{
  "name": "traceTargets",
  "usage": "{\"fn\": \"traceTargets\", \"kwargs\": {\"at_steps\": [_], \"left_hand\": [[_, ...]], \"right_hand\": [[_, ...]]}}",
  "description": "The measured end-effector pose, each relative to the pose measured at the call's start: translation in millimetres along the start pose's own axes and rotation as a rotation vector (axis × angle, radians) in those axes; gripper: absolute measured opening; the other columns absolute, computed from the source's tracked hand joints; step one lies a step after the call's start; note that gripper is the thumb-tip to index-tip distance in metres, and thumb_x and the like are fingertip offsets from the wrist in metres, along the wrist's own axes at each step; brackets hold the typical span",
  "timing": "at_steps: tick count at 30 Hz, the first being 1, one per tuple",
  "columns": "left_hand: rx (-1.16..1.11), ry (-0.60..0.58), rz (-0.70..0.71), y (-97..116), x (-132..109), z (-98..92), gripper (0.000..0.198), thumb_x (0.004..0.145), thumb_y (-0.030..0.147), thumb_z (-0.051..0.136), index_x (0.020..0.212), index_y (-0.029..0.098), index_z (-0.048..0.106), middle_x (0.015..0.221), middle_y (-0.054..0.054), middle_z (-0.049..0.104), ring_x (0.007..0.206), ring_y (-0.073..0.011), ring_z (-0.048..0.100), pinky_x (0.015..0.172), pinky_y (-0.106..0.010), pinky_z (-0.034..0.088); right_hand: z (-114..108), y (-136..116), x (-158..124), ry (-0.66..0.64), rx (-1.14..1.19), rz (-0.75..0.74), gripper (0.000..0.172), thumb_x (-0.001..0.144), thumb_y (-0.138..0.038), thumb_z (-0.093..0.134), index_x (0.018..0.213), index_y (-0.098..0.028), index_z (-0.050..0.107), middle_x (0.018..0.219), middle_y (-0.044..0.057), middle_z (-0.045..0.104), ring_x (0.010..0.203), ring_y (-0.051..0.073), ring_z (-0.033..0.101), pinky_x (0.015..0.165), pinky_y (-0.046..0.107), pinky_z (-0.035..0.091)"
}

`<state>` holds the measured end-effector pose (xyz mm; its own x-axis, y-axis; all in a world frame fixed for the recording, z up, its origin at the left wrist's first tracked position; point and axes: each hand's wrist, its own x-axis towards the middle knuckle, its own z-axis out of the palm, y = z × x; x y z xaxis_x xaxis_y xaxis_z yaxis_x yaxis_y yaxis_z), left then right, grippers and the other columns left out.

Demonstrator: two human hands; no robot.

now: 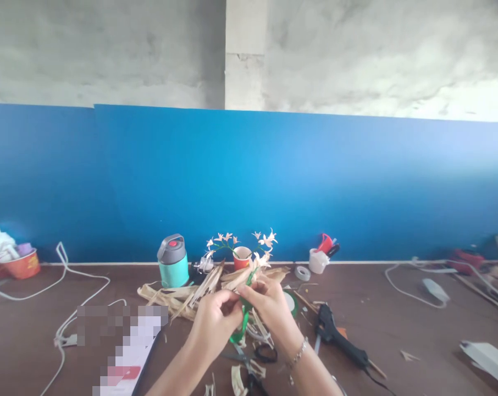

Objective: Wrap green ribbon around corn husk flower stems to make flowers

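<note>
My left hand (214, 323) and my right hand (269, 304) meet above the table, both pinched closed on a thin green stem (244, 316) wound with green tape. A small pale flower (260, 260) sits at the stem's top, just above my right fingers. Below my hands lie dried husk strips (178, 297) and black-handled scissors (253, 366). A bracelet circles my right wrist.
A teal flask (173, 262), a red cup with finished flowers (241, 254), a tape roll (302, 273) and a white pot of tools (319, 258) stand by the blue wall. A black glue gun (339, 338) lies right of my hands. White cables (67, 308) trail on the left.
</note>
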<state>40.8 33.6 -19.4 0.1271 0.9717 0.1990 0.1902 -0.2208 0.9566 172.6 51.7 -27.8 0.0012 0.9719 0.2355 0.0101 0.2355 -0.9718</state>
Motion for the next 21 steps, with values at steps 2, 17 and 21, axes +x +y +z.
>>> {"fn": "traceTargets", "kwargs": {"at_steps": [2,17,21], "left_hand": [[-0.057,-0.015,-0.025,2.8,-1.3,0.5,0.011,0.064,0.023,0.058,0.058,0.015,0.063,0.045,0.004,0.048,0.043,-0.0101,0.038,0.044,-0.022,0.028],[-0.404,0.055,-0.198,-3.1,-1.6,-1.3,0.014,0.064,0.028,0.067,0.063,0.015,0.061,0.041,0.011,0.03,0.039,-0.0042,0.02,0.039,-0.018,0.014],[-0.531,0.038,-0.267,-4.9,-0.9,-2.1,0.017,0.063,0.03,0.069,0.065,0.015,0.06,0.041,0.012,0.027,0.039,-0.0035,0.017,0.037,-0.016,0.013]], "right_hand": [[1.7,-1.6,-1.6,0.0,0.063,-0.002,0.032,0.066,-0.044,0.073,0.062,-0.015,0.06,0.057,-0.001,0.055,0.054,0.012,0.045,0.053,0.025,0.038],[-8.8,-20.8,-10.7,-0.166,0.147,0.198,0.021,0.069,-0.036,0.073,0.077,-0.016,0.069,0.071,0.0,0.063,0.066,0.012,0.054,0.065,0.023,0.041],[-8.2,-14.2,-8.3,-0.133,0.077,0.131,0.021,0.07,-0.03,0.072,0.084,-0.016,0.069,0.08,0.003,0.068,0.076,0.016,0.06,0.071,0.027,0.045]]}}
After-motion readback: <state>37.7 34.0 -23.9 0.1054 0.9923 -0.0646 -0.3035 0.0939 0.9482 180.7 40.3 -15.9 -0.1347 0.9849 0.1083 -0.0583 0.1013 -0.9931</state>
